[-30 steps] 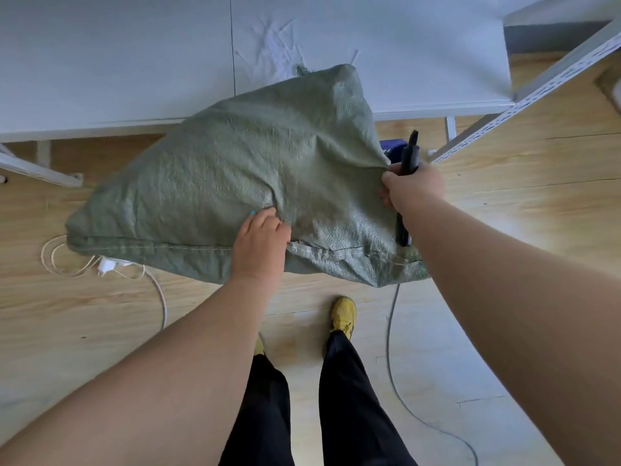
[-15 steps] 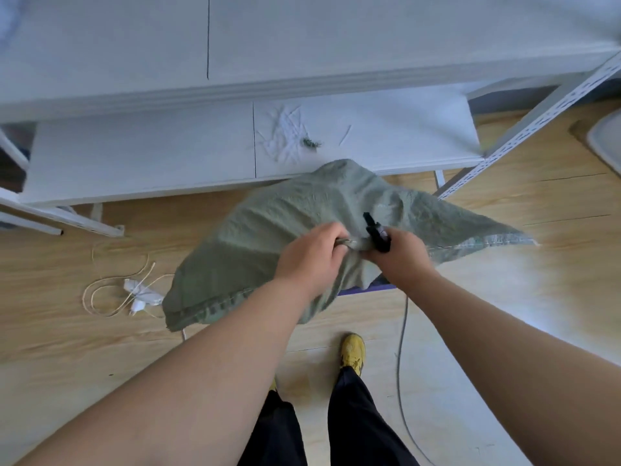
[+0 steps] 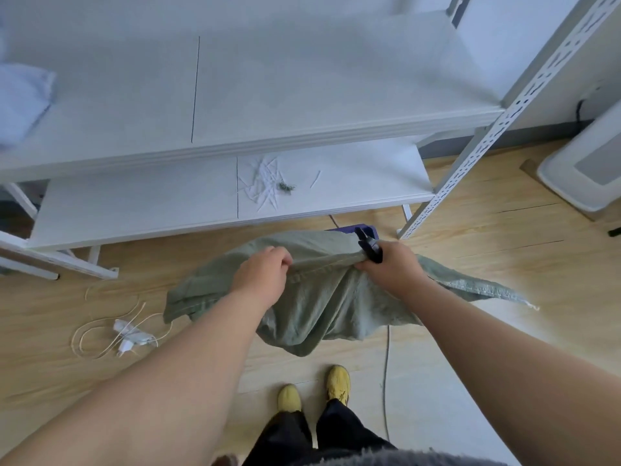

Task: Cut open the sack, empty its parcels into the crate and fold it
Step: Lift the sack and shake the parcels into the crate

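Note:
The green woven sack [image 3: 322, 304] hangs limp and crumpled in front of me above the wooden floor. My left hand [image 3: 265, 274] pinches its stitched top seam from above. A little to the right, my right hand [image 3: 389, 264] grips the same seam together with a black cutter [image 3: 369, 247] that sticks up from my fist. Behind the sack only a blue corner of the crate [image 3: 353, 227] shows; the sack hides everything else of it. No parcels are in view.
A white two-level metal rack [image 3: 302, 136] stands right behind the sack, with cut white ties [image 3: 265, 183] on its lower shelf. A tangle of cord and white scraps [image 3: 124, 331] lies on the floor at left. A grey cable [image 3: 386, 371] runs past my yellow shoes [image 3: 338, 381].
The sack went from full and spread wide to limp and bunched. Both hands came together at its seam and lifted it, while my view tilted up toward the rack.

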A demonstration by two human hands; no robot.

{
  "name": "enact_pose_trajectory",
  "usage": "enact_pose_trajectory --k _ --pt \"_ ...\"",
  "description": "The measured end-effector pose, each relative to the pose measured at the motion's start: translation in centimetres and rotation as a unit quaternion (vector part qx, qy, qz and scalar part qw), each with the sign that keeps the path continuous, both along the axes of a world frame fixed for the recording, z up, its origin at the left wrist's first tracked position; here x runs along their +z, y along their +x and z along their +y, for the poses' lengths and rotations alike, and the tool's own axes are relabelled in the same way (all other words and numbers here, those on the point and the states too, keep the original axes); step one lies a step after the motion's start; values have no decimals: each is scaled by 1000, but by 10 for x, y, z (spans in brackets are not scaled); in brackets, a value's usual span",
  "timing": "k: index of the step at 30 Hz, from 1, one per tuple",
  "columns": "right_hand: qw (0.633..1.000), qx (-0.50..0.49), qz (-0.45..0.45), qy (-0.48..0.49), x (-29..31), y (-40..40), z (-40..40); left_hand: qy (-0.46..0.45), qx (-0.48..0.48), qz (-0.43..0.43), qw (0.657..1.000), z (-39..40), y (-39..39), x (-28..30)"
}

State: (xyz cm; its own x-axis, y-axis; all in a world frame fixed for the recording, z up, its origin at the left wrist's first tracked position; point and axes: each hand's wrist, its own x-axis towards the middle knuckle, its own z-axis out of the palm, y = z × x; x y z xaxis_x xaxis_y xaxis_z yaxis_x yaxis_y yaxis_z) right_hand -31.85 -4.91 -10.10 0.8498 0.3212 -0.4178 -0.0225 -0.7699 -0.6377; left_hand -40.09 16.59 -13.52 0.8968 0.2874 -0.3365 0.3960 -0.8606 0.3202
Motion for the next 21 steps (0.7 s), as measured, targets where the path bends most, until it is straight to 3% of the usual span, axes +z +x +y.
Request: enact_pose_trajectory --k 3,7,13,17,21 --pt "1000 7 -17 14 7 0 0 7 -41 55 998 0 -5 0" --pt "999 13 -16 33 16 -4 1 50 20 -14 998 0 -9 -6" --pt "999 1 -1 38 24 -6 -4 117 43 22 992 2 -1 -3" --pt "998 -21 -60 -20 35 11 -3 60 89 -42 993 17 21 23" --pt "989 -56 -123 -64 58 38 -4 69 50 -126 988 21 48 78"
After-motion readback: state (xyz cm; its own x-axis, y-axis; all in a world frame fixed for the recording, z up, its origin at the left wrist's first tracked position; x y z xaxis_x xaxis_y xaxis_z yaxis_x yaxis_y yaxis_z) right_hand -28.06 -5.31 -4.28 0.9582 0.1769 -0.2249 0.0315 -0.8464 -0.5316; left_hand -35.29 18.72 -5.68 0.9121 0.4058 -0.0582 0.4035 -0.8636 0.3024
